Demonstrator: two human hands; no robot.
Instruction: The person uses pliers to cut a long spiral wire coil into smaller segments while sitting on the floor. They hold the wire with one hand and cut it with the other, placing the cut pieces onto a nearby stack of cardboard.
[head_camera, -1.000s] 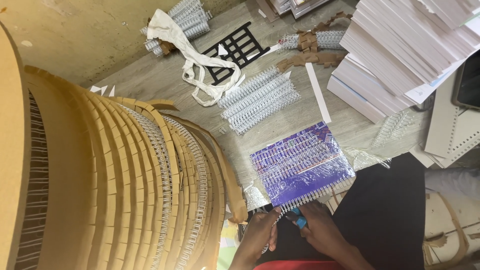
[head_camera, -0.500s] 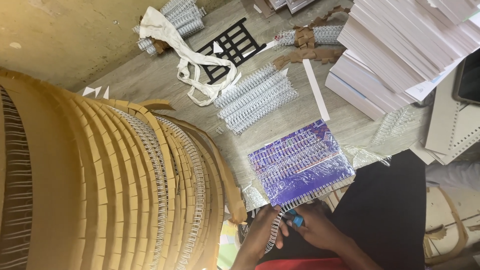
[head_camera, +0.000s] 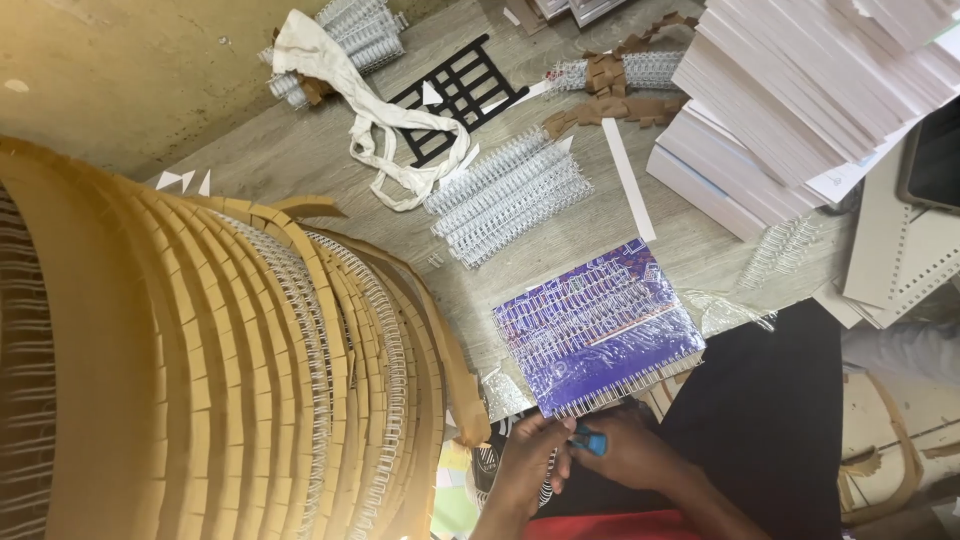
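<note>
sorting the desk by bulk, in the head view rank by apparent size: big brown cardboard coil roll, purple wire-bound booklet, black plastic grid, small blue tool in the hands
1. Big brown cardboard coil roll, though nearest the camera.
2. Purple wire-bound booklet.
3. Black plastic grid, partly covered by cloth.
4. Small blue tool.

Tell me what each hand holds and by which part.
The right hand grips a small blue-handled tool by its handle. The left hand pinches something at the tool's tip; what, cannot be told.
</note>
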